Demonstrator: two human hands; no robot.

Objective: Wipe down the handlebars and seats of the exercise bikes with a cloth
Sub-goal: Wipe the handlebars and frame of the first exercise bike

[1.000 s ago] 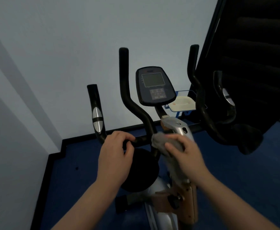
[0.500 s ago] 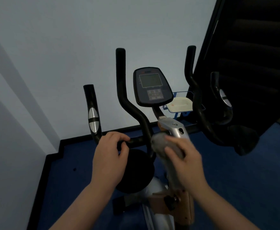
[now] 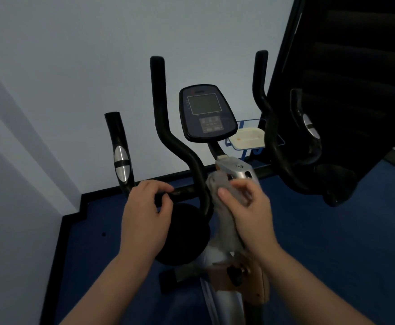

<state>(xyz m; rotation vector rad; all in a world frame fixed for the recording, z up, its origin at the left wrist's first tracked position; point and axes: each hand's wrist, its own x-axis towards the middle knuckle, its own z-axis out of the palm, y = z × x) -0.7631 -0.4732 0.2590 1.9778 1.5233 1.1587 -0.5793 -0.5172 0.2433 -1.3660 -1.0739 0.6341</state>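
Observation:
An exercise bike stands in front of me with black handlebars (image 3: 168, 137) and a dark console (image 3: 206, 113) on its post. My left hand (image 3: 145, 216) grips the horizontal left bar just right of the grip with the silver sensor (image 3: 121, 164). My right hand (image 3: 248, 214) holds a grey cloth (image 3: 224, 202) against the silver stem (image 3: 236, 170) where the bars meet, the cloth hanging down below my palm. The right handlebar (image 3: 273, 137) curves away untouched. No seat is in view.
A pale wall rises close behind the bike, with a corner at the left. Black stairs or panelling (image 3: 355, 78) fill the right. A white tray (image 3: 248, 138) sits on a blue wire rack behind the console. Blue floor (image 3: 332, 242) spreads around the bike's base.
My right hand with the cloth has shifted slightly on the stem, fingers loosening around the cloth. The left hand keeps its grip on the bar. The view has moved a little.

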